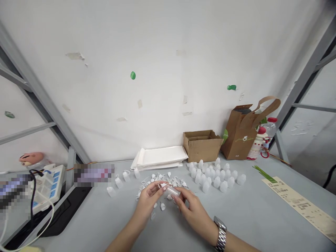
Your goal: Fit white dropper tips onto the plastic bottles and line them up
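My right hand [193, 210], with a metal watch on its wrist, grips a small translucent white plastic bottle [173, 190] lying sideways over the grey table [249, 217]. My left hand [147, 199] pinches a small white cap [161, 185] at the bottle's left end. Just behind my hands lies a heap of white caps with loops [162, 179]. A few loose caps [162, 206] lie under my hands. A cluster of upright white bottles [215, 175] stands to the right of the heap. Three capped bottles [119, 182] stand in a loose row on the left.
A stack of white bags [160, 157] lies against the wall, with an open cardboard box [202, 145], a brown paper bag [243, 134] and drink bottles [262, 138] to its right. A printed paper strip [301, 204] lies far right. A power strip [48, 187] and cables sit left.
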Demonstrator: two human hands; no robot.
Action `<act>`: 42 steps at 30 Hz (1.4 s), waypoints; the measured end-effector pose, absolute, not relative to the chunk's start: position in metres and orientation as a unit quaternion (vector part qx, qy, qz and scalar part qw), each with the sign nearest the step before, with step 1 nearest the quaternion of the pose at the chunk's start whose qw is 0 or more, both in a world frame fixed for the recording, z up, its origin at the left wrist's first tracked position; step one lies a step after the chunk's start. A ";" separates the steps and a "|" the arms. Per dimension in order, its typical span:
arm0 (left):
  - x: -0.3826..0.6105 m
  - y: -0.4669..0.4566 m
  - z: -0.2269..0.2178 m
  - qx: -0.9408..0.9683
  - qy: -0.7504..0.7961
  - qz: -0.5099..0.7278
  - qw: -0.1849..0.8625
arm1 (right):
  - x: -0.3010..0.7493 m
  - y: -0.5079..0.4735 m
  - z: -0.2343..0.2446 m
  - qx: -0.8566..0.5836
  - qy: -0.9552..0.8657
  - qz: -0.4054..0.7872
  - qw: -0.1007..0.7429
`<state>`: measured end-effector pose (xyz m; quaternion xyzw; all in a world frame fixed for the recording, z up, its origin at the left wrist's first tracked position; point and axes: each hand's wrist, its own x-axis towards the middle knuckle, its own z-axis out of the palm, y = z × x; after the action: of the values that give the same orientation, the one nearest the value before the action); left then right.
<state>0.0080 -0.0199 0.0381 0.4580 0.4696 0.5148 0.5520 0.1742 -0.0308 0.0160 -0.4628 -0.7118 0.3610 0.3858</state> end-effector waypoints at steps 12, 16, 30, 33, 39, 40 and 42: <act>-0.031 -0.014 0.049 0.604 0.634 0.475 0.088 | 0.176 -0.031 0.017 -0.480 -0.705 0.356 0.382; -0.058 -0.015 0.052 0.596 0.713 0.370 0.016 | 0.177 -0.029 0.015 -0.484 -0.698 0.372 0.375; -0.089 -0.001 0.019 0.562 0.787 0.254 -0.013 | 0.178 -0.028 0.010 -0.474 -0.698 0.374 0.385; -0.090 0.002 0.016 0.560 0.786 0.261 -0.017 | 0.177 -0.028 0.010 -0.472 -0.702 0.377 0.377; -0.091 0.004 0.014 0.560 0.784 0.268 -0.017 | 0.176 -0.030 0.012 -0.470 -0.711 0.377 0.363; -0.091 0.004 0.013 0.560 0.783 0.269 -0.016 | 0.176 -0.030 0.012 -0.470 -0.712 0.376 0.362; -0.091 0.004 0.012 0.561 0.782 0.271 -0.014 | 0.176 -0.031 0.013 -0.472 -0.715 0.371 0.358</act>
<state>-0.0909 0.0039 0.0119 0.5607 0.7824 0.2708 -0.0137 0.1764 -0.0306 0.0129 -0.4715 -0.7150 0.3714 0.3585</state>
